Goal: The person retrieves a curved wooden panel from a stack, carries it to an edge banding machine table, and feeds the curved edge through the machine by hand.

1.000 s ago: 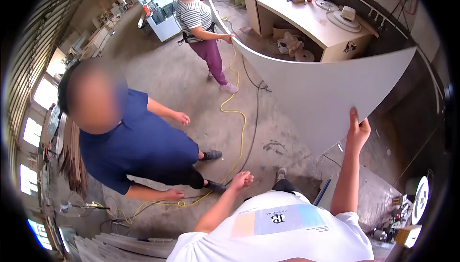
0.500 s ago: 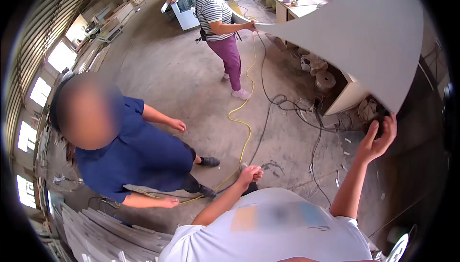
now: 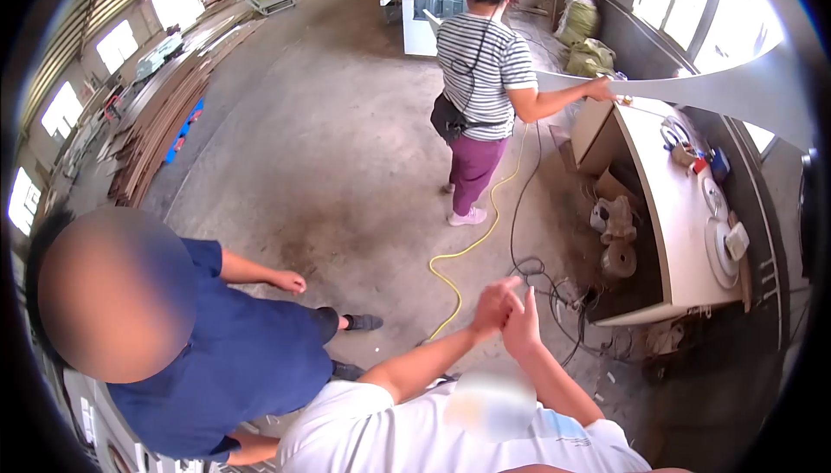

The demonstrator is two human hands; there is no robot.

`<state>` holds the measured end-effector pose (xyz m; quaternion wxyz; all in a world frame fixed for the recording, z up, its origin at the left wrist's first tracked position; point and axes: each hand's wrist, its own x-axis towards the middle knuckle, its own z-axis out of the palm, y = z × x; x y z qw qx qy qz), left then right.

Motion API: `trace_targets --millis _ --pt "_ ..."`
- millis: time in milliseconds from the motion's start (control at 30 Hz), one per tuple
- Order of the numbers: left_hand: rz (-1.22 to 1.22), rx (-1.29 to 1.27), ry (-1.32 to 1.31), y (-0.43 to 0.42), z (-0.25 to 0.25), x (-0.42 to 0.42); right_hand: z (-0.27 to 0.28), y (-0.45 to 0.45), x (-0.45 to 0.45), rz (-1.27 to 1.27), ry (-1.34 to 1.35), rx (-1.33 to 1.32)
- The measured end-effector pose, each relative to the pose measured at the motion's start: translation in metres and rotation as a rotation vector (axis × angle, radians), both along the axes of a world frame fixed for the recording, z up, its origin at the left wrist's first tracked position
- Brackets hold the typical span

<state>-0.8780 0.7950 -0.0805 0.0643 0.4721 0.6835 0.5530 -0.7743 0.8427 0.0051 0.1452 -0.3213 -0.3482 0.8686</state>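
My left hand and my right hand meet in front of my white shirt, above the concrete floor. The left fingers are curled in against the right hand; whether anything small lies between them is hidden. One digit of my right hand points up, its other fingers partly covered by the left. Farther ahead, the large pale panel spans the upper right and runs out of view. A co-worker in a striped shirt grips its near edge. Neither of my hands touches the panel.
A person in dark blue stands close on my left. A yellow cable and black cables cross the floor. At right stands a workbench with rolls underneath. Stacked boards lie at far left.
My right hand has left the panel's corner and come in to my left hand. The panel has shifted up and right. The striped-shirt co-worker has turned away, and my view has swung.
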Motion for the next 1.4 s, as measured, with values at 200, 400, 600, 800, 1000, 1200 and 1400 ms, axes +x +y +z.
trace_targets --millis 200,400,600,800,1000,1200,1400 --pt "0.368 -0.037 -0.585 0.052 0.013 -0.031 0.033 0.035 -0.079 0.258 0.079 1.263" --pt "0.051 0.195 -1.401 0.067 0.061 -0.035 -0.141 0.135 -0.113 0.267 -0.151 0.948" --pt "0.259 -0.034 -0.192 0.075 0.042 -0.080 -0.109 0.119 -0.160 0.305 -0.096 -0.328" --pt "0.855 -0.512 -0.338 -0.010 -0.091 -0.131 -0.039 0.170 -0.141 0.915 0.060 -0.320" --pt "0.777 -1.193 -0.600 -0.180 -0.110 -0.041 -0.145 0.301 -0.087 0.781 -0.261 0.243" --pt "0.782 -1.171 -0.786 -0.221 -0.096 0.067 -0.229 0.386 0.056 0.478 -0.804 0.255" --pt "0.727 -1.089 -0.763 -0.217 -0.093 0.100 -0.347 0.402 0.100 0.709 -0.658 0.676"
